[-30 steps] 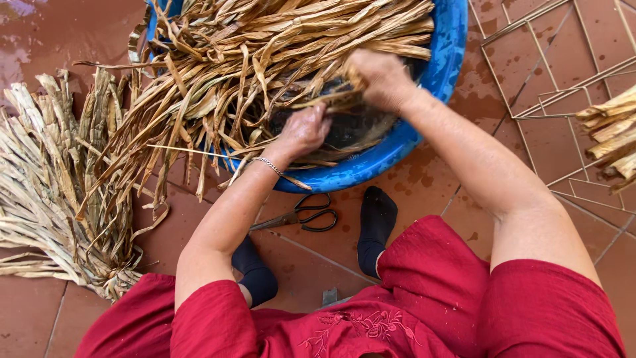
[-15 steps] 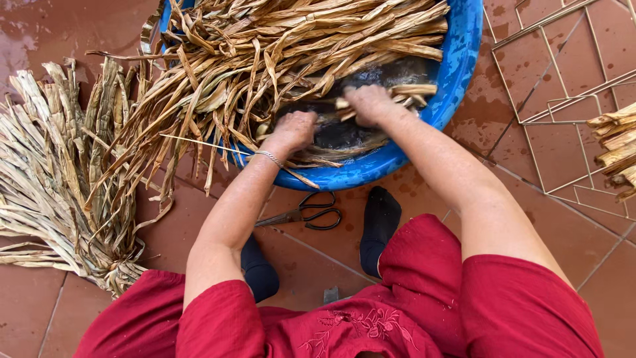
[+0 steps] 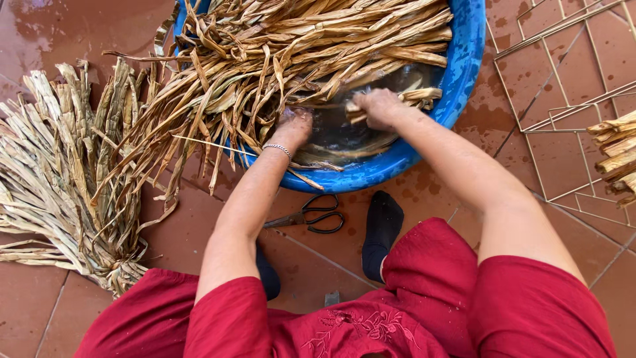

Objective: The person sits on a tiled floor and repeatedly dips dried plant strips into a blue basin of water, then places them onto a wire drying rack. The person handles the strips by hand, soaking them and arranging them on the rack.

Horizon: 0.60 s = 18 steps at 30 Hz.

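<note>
A blue plastic basin (image 3: 464,59) holds water and a heap of long, tan soaked leaf strips (image 3: 298,46) that spill over its left rim. My left hand (image 3: 291,126), with a thin bracelet at the wrist, dips into the water at the near side among the strips. Just to its right, my right hand (image 3: 377,106) is closed around a small bundle of strips (image 3: 414,98) at the water's surface.
A pile of dry pale leaves (image 3: 59,179) lies on the tiled floor at the left. Black-handled scissors (image 3: 311,215) rest on the tiles between my dark-socked feet (image 3: 382,229). A wire rack (image 3: 570,99) with rolled leaf bundles (image 3: 616,152) lies at the right.
My right hand has come down from the far side of the basin toward me and closed on a bundle of strips. My left hand has sunk into the water.
</note>
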Motion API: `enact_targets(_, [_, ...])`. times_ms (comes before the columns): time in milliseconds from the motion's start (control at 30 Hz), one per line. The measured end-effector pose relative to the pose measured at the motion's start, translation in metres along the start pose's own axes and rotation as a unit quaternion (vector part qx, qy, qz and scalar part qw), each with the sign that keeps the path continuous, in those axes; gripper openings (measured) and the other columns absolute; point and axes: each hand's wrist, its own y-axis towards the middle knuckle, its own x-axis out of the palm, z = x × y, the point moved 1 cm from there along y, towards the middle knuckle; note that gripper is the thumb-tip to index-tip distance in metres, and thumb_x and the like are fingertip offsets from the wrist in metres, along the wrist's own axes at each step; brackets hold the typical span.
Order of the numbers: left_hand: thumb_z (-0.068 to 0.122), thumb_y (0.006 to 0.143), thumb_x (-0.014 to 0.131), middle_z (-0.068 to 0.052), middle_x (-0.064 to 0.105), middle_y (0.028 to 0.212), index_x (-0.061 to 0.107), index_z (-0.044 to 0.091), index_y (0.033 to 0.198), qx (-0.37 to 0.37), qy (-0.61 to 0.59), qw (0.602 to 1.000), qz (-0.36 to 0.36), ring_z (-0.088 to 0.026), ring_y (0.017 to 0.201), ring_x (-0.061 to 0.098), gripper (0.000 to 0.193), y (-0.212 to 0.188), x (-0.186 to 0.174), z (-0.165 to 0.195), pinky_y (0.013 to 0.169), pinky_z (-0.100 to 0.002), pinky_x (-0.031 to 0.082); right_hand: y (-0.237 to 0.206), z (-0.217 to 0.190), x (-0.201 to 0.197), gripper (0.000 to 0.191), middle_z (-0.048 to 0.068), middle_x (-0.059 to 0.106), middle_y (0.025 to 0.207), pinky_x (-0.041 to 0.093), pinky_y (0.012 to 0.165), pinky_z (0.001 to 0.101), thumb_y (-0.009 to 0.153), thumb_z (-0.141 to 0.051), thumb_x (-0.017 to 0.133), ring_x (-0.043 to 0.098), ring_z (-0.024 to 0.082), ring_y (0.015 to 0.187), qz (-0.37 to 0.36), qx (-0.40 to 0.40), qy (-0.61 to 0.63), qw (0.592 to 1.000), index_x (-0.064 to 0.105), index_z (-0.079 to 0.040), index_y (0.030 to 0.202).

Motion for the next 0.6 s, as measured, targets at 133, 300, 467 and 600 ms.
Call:
enact_targets(133, [0.024, 0.092, 0.069, -0.026, 0.064, 0.128, 0.062, -0.003, 0.125, -0.007, 0.022, 0.997, -0.076, -0.041, 0.121, 0.061, 0.043, -0.036, -0.026, 0.01, 0.101, -0.05, 0.05, -0.023, 0.017, -0.047, 0.018, 0.002, 0.062, 0.104, 0.057, 0.081, 0.0347, 0.091, 0.003, 0.066, 0.062, 0.021, 0.095, 0.112, -0.059, 0.195, 0.973, 0.067, -0.012, 0.099])
enact_targets(300, [0.036, 0.092, 0.076, -0.023, 0.055, 0.142, 0.046, -0.002, 0.143, 0.064, 0.026, 0.998, 0.003, -0.037, 0.132, 0.053, 0.07, -0.07, -0.084, 0.049, 0.112, -0.048, 0.044, -0.081, 0.025, -0.117, 0.008, 0.007, 0.065, 0.09, 0.054, 0.078, 0.0349, 0.104, -0.007, 0.073, 0.061, 0.02, 0.087, 0.405, -0.185, 0.077, 0.892, 0.065, -0.008, 0.1])
enact_targets(467, [0.055, 0.074, 0.093, -0.031, 0.034, 0.158, 0.024, -0.006, 0.158, 0.283, -0.223, 0.903, 0.235, -0.042, 0.147, 0.033, 0.124, -0.044, -0.139, 0.097, 0.121, -0.047, 0.03, -0.119, 0.006, -0.161, 0.01, 0.0, 0.07, 0.09, 0.064, 0.082, 0.0259, 0.115, -0.016, 0.058, 0.073, 0.011, 0.086, 0.295, -0.267, 0.472, 0.786, 0.061, -0.008, 0.111])
enact_targets(600, [0.055, 0.072, 0.094, -0.023, 0.061, 0.133, 0.034, -0.003, 0.15, 0.34, -0.362, 0.839, 0.222, -0.034, 0.124, 0.06, 0.114, -0.011, -0.167, 0.137, 0.108, -0.044, 0.049, -0.13, -0.004, -0.196, 0.015, 0.003, 0.067, 0.088, 0.066, 0.079, 0.0312, 0.119, -0.018, 0.058, 0.072, 0.015, 0.08, 0.363, -0.331, 0.531, 0.69, 0.065, -0.006, 0.114])
